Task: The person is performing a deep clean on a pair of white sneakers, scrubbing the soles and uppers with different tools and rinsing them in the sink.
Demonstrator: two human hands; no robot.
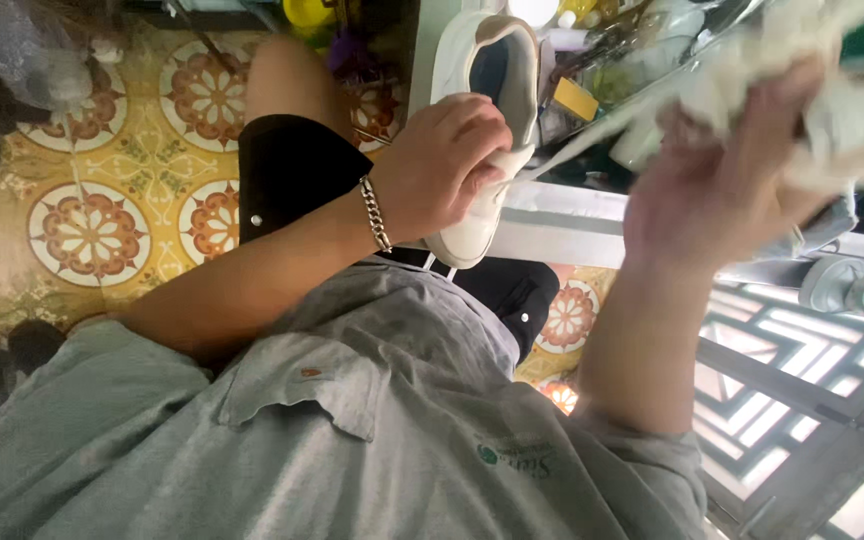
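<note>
While the left hand grips the white shoe steady, the right hand beside it clutches a cream rag

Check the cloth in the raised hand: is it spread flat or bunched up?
Bunched up. The cream cloth sits wadded in the right hand, folds bulging past the fingers; motion blur hides finer detail.

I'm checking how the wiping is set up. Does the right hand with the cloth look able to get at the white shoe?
Probably yes: the right hand, gripping a white cloth, is raised beside the white shoe, which the left hand holds, with nothing between them.
</note>
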